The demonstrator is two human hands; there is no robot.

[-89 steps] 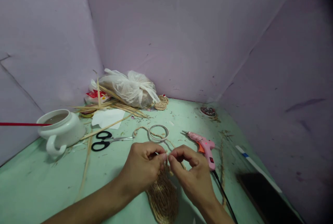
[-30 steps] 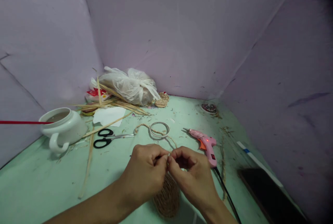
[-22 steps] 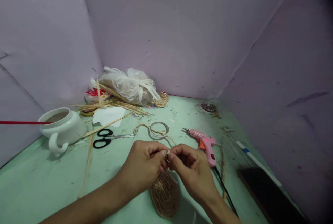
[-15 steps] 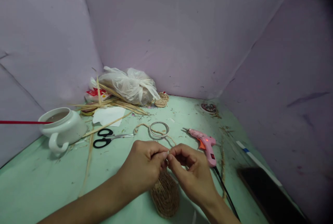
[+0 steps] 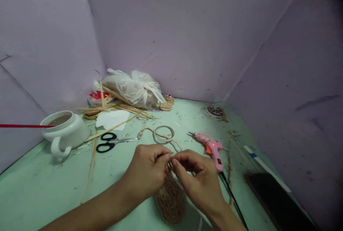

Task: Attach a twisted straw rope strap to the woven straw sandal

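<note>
A brown oval coil of braided straw cord point(image 5: 170, 200) hangs or lies below my fingers, its upper end hidden behind them. My left hand point(image 5: 150, 168) is closed in a pinch at the coil's top. Right beside it, my right hand point(image 5: 197, 177) pinches with thumb and forefinger at nearly the same spot. A thin twisted cord point(image 5: 177, 145) runs from behind my fingers toward a roll of tape point(image 5: 164, 134). To the right lies a pink glue gun point(image 5: 211, 147) with a small orange light.
Black-handled scissors point(image 5: 107, 142) lie at left, near a white pot point(image 5: 72, 134) of liquid with a red stick across it. Dry straw strips point(image 5: 125, 108), a white plastic bag point(image 5: 134, 88) and paper point(image 5: 112, 119) are behind. A dark flat slab point(image 5: 276, 198) lies at right.
My fingertips have shifted slightly left and down at the coil's top, with a small gap between the two pinches. The coil and table items have stayed nearly in place.
</note>
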